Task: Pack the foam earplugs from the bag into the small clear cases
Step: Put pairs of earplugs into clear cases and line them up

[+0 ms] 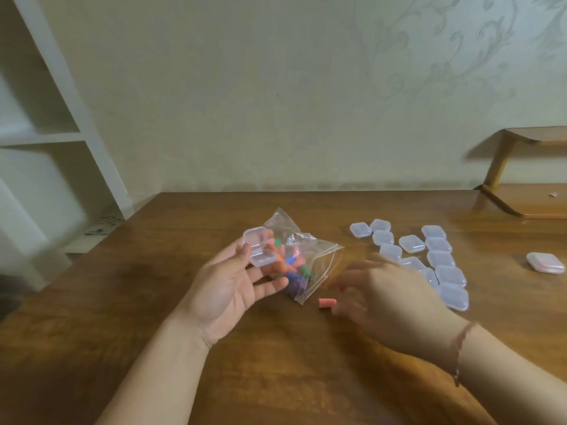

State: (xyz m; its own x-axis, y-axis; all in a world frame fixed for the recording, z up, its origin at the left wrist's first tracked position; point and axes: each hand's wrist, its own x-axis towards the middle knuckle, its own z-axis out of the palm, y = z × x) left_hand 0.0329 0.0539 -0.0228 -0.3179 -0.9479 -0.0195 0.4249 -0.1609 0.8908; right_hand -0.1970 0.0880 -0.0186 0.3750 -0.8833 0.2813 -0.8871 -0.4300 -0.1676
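Note:
A clear zip bag (313, 256) of coloured foam earplugs lies in the middle of the wooden table (184, 378). My left hand (227, 289), palm up, holds an open small clear case (259, 246) at its fingertips, just left of the bag. One pink earplug (327, 303) lies loose on the table in front of the bag. My right hand (386, 299) hovers blurred just right of that earplug, fingers pointing left toward it. I cannot tell whether it touches the earplug.
Several shut clear cases (441, 259) lie in rows on the table to the right. A single pinkish case (546, 262) sits apart at the far right. A wooden shelf (527, 200) stands at the back right, a white shelving unit (46, 136) at the left.

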